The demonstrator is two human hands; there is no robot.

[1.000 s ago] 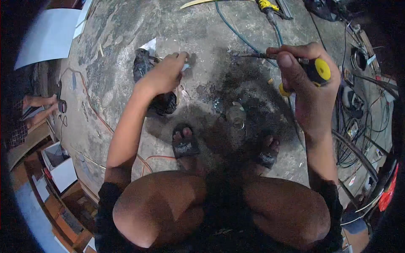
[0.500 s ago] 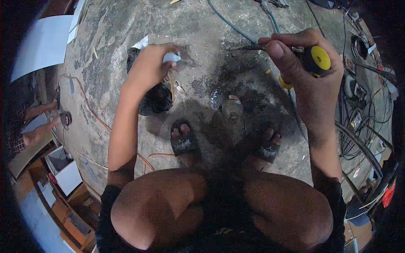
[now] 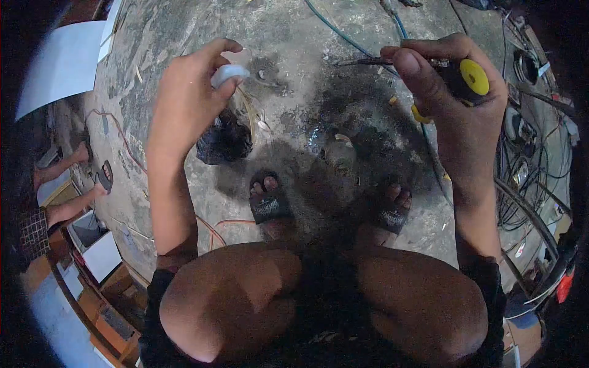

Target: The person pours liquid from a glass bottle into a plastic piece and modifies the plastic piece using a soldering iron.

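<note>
My left hand (image 3: 187,92) holds a pale, bluish-white rounded object (image 3: 229,75) between thumb and fingers, with the index finger lifted off it. Its exact kind does not show. Below that hand, a crumpled black plastic bag (image 3: 224,141) lies on the floor, beside thin pale strips (image 3: 250,110). Closed around a hand tool with a black and yellow handle (image 3: 473,77), my right hand (image 3: 451,92) points the tool's thin dark shaft (image 3: 356,62) leftward. A second yellow part (image 3: 419,114) shows under the right fingers; whether it belongs to the tool, I cannot tell.
Black cables (image 3: 527,196) lie tangled at right; a blue cable (image 3: 343,35) crosses the far floor. An orange cord (image 3: 126,138) runs along the left. A clear container (image 3: 341,161) stands between my sandals. Another person's legs (image 3: 67,211) and a white box (image 3: 98,251) are at left.
My left hand has moved left with the pale object, its index finger now raised, uncovering more of the black bag. My right hand and tool have shifted slightly right. The other person's legs have moved.
</note>
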